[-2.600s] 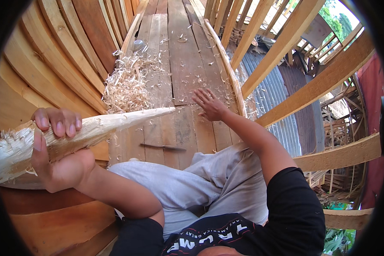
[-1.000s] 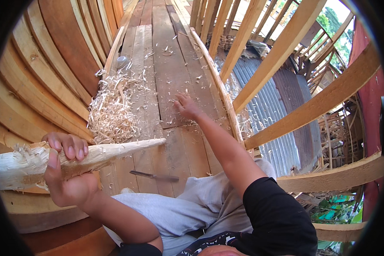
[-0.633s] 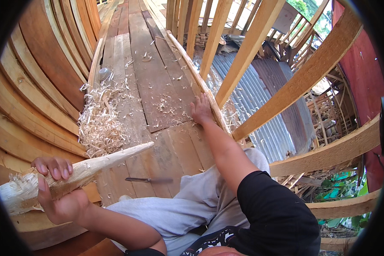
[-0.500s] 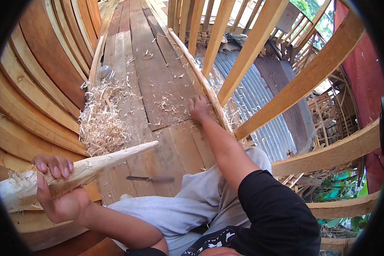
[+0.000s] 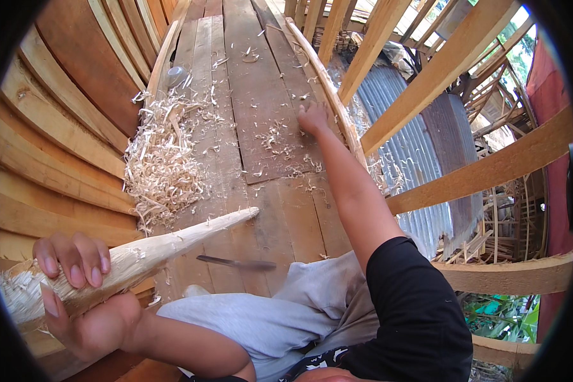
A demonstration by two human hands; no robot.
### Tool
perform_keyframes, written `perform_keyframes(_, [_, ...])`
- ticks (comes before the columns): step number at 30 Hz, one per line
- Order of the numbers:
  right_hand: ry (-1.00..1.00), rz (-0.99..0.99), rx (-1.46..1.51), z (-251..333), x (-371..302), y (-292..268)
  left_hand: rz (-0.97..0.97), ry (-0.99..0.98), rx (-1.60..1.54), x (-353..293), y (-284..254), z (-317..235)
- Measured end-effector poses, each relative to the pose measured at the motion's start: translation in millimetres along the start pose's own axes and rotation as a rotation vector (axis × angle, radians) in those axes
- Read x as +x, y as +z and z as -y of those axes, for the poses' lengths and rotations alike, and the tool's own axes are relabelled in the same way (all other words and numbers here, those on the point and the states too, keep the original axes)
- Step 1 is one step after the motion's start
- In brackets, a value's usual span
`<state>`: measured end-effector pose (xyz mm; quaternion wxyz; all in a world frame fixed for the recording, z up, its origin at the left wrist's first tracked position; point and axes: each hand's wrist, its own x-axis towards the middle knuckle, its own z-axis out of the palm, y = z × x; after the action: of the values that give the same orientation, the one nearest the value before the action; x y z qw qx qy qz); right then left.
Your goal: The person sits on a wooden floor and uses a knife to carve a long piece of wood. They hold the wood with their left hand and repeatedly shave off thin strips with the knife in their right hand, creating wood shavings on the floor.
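Note:
My left hand (image 5: 83,286) is wrapped round the thick, rough end of a pale, whittled wooden pole (image 5: 178,243). The pole slants across the lower left and tapers to a blunt tip over the floorboards. Far from it, my right hand (image 5: 313,119) is down at the planks beside the long wooden edge strip, with its fingers curled. Whatever may be under those fingers is hidden. A knife (image 5: 235,261) lies flat on the boards between the pole and my legs, apart from both hands.
Curly wood shavings (image 5: 162,165) are heaped along the left plank wall (image 5: 57,140). A small clear container (image 5: 176,76) stands behind them. Loose curls dot the plank floor (image 5: 261,146). Wooden railing slats (image 5: 439,76) rise on the right, with corrugated metal roofing (image 5: 407,140) below.
The view has shifted, so most things sit farther right. My right hand's fingers look more drawn in at the floor. My left hand keeps hold of the pole.

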<state>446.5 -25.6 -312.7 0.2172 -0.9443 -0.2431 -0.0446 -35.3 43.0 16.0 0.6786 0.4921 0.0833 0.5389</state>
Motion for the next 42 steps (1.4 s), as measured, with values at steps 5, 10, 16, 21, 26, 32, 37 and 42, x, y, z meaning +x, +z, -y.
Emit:
perform_keyframes(5, [-0.539,0.324,0.373,56,-26,23,0.018,-0.003,-0.021,4,0,3])
perform_keyframes(10, [-0.414,0.098,0.394,73,-61,-4,0.044,0.011,-0.008,3,1,3])
perform_keyframes(16, [0.168,-0.022,0.168,25,-116,-42,0.134,-0.012,-0.121,8,-16,3])
perform_keyframes(21, [0.078,0.041,0.165,-14,-161,-52,0.136,-0.042,-0.166,9,-21,9])
perform_keyframes(26, [0.176,0.093,0.110,34,-174,-51,0.110,-0.056,-0.143,10,-28,7])
perform_keyframes(32, [0.063,0.115,0.071,92,-185,-19,0.112,-0.049,-0.124,10,-12,5])
perform_keyframes(37, [0.011,0.000,-0.042,104,-170,6,0.030,0.004,-0.079,9,-11,4])
perform_keyframes(42, [-0.093,-0.004,-0.009,108,-140,12,-0.012,0.020,-0.040,9,-14,3])
